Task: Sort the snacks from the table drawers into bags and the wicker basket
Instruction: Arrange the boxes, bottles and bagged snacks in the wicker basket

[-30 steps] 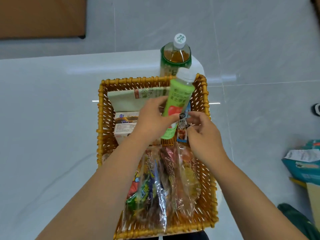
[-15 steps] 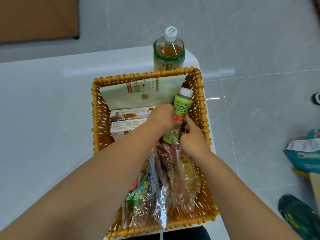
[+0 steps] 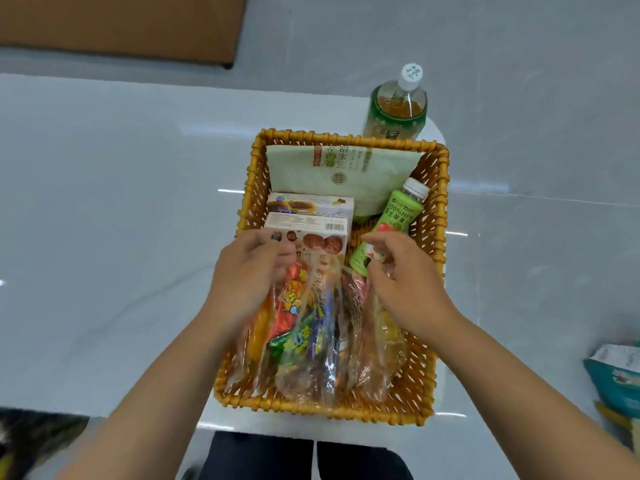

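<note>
A wicker basket [image 3: 250,188] stands on the white table [image 3: 104,209]. It holds a pale green pouch [image 3: 341,174], two biscuit boxes [image 3: 308,221], several clear snack bags [image 3: 306,344] and a small green juice bottle [image 3: 400,216]. The bottle leans against the right wall. My left hand [image 3: 246,277] pinches the top of a clear bag just in front of the boxes. My right hand [image 3: 407,284] has curled fingers at the bottle's lower end and the tops of the right-hand bags; I cannot make out a grip.
A large tea bottle [image 3: 398,109] stands upright on the table just behind the basket. To the right, a teal package [image 3: 618,375] lies on the grey floor. A brown panel [image 3: 114,22] is at the far left.
My left hand has let go of the juice bottle, which now leans in the basket, and has moved left to the clear bags. My right hand has pulled back a little.
</note>
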